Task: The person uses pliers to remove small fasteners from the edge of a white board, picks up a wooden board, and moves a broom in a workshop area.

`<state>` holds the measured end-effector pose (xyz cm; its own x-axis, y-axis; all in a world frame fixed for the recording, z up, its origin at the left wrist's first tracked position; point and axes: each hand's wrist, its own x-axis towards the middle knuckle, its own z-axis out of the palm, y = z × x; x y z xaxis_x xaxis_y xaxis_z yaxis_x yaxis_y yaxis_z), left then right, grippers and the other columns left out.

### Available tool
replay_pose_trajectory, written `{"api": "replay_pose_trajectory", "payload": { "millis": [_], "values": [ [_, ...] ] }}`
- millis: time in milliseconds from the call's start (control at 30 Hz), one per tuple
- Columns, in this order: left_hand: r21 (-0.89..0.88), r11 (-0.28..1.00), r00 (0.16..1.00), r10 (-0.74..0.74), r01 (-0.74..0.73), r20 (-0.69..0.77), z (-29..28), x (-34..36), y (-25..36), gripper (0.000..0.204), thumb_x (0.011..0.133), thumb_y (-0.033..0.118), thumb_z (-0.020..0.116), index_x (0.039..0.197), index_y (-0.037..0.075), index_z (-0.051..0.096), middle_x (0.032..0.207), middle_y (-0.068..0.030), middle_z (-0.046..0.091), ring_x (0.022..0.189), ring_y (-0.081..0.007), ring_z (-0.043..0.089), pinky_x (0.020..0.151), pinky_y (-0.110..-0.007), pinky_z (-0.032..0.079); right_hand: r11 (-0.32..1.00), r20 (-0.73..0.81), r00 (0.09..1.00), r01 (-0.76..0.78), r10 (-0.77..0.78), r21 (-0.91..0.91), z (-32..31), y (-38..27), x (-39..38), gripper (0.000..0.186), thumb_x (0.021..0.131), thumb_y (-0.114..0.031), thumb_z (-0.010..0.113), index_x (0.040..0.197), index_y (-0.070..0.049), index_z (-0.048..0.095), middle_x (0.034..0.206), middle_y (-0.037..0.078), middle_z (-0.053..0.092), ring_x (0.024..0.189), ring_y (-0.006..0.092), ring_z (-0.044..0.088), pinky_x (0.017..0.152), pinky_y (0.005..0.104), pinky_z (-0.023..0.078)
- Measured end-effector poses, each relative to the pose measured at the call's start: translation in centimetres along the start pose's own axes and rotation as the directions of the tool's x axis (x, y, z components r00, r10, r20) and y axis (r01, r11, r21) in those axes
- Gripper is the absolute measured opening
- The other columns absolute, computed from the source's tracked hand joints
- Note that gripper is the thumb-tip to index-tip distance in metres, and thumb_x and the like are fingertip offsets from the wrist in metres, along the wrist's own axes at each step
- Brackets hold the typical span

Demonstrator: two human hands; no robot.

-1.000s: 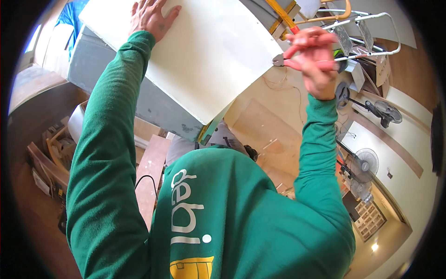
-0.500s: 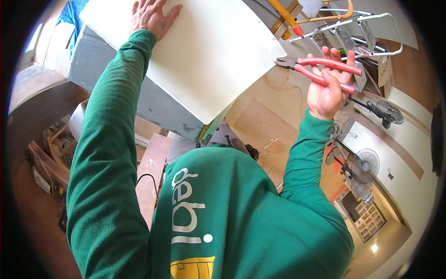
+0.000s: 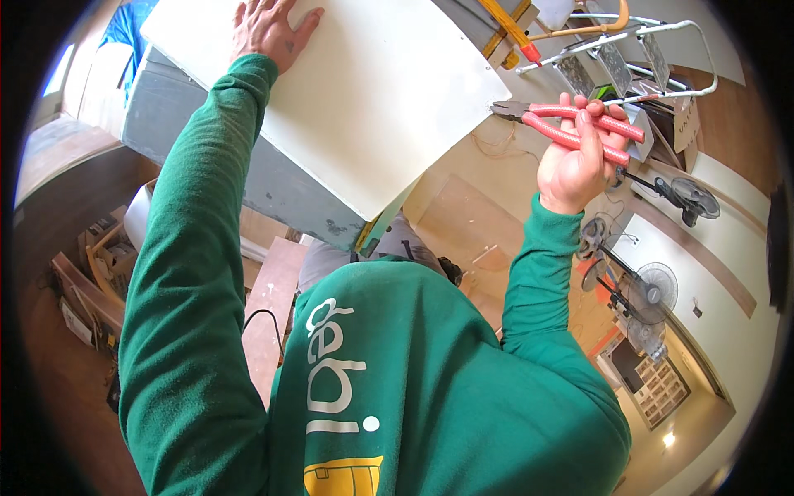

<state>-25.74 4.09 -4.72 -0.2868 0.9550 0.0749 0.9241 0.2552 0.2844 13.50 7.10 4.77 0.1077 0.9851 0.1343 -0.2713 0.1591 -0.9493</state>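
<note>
A white panel [image 3: 364,99] lies over a large grey box [image 3: 289,190] in front of me. My left hand [image 3: 273,35] rests flat on the panel's far left part, fingers spread and holding nothing. At the panel's right corner, my right hand [image 3: 579,153] grips a pair of pliers [image 3: 571,128] with red handles, palm up, fingers curled round the upper handle and the thumb across. The dark jaws point left and meet the panel's corner or lie just beside it; whether they bite on anything is too small to tell.
A white-framed stepladder [image 3: 612,66] stands at the far right. Below it are several fans, one a grey fan [image 3: 693,201]. A yellow-and-red bar [image 3: 511,31] sits beyond the panel. A pinkish board [image 3: 275,289] lies near my left arm, and wooden pieces [image 3: 91,289] are at the left.
The fingers of my right hand have curled in round the pliers' handle from a stretched-out pose, and the handles have drawn slightly closer. My left hand stays in place.
</note>
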Motion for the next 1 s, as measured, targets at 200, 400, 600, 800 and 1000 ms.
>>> {"api": "replay_pose_trajectory", "payload": {
  "millis": [200,400,600,800,1000],
  "values": [
    [-0.001,1.000,1.000,-0.027,0.027,0.009,0.0,-0.1,0.0,0.065,0.096,0.042,0.061,0.153,0.016,0.047,0.164,-0.0196,0.034,0.153,-0.0425,0.027,0.124,-0.059,0.019,0.940,0.865,0.443,0.120,0.236,-0.318,1.8,-1.4,2.8,0.042,0.086,0.013,0.057,0.121,-0.010,0.051,0.115,0.009,0.058,0.106,0.0220,0.059,0.099,0.0402,0.051],
    [-0.013,1.000,1.000,0.003,-0.003,-0.016,0.3,0.2,0.1,0.065,0.095,0.041,0.063,0.153,0.016,0.047,0.163,-0.0195,0.035,0.153,-0.0423,0.027,0.124,-0.059,0.019,0.969,0.718,0.651,-0.133,0.245,-0.211,-0.8,-1.9,6.4,0.068,0.087,0.006,0.052,0.152,-0.004,0.035,0.126,0.016,0.056,0.132,0.0321,0.052,0.120,0.0599,0.033],
    [-0.002,1.000,0.999,-0.002,0.002,-0.034,0.7,0.1,-0.3,0.064,0.095,0.040,0.064,0.151,0.016,0.049,0.162,-0.0200,0.036,0.152,-0.0427,0.028,0.124,-0.060,0.020,0.969,0.285,0.928,-0.213,0.242,-0.128,-1.1,-2.3,4.4,0.082,0.090,0.004,0.052,0.163,-0.007,0.017,0.146,0.021,0.047,0.142,0.0365,0.043,0.119,0.0612,0.030],
    [-0.008,1.000,0.999,0.005,-0.006,-0.034,0.4,-0.1,-0.2,0.064,0.094,0.040,0.064,0.151,0.016,0.049,0.162,-0.0205,0.037,0.151,-0.0440,0.029,0.123,-0.060,0.021,0.986,0.206,0.964,-0.162,0.166,-0.039,-0.1,-2.3,2.3,0.085,0.088,0.005,0.054,0.163,-0.008,0.017,0.150,0.022,0.044,0.146,0.0376,0.039,0.120,0.0596,0.027],
    [0.009,1.000,1.000,0.004,-0.004,-0.009,-0.3,-0.2,-0.2,0.064,0.095,0.041,0.063,0.152,0.016,0.048,0.163,-0.0205,0.036,0.152,-0.0439,0.028,0.124,-0.059,0.021,0.996,0.206,0.974,-0.086,0.092,-0.039,1.1,-1.7,1.6,0.085,0.087,0.006,0.054,0.163,-0.008,0.018,0.151,0.023,0.044,0.146,0.0373,0.038,0.120,0.0550,0.029]
  ]
}}
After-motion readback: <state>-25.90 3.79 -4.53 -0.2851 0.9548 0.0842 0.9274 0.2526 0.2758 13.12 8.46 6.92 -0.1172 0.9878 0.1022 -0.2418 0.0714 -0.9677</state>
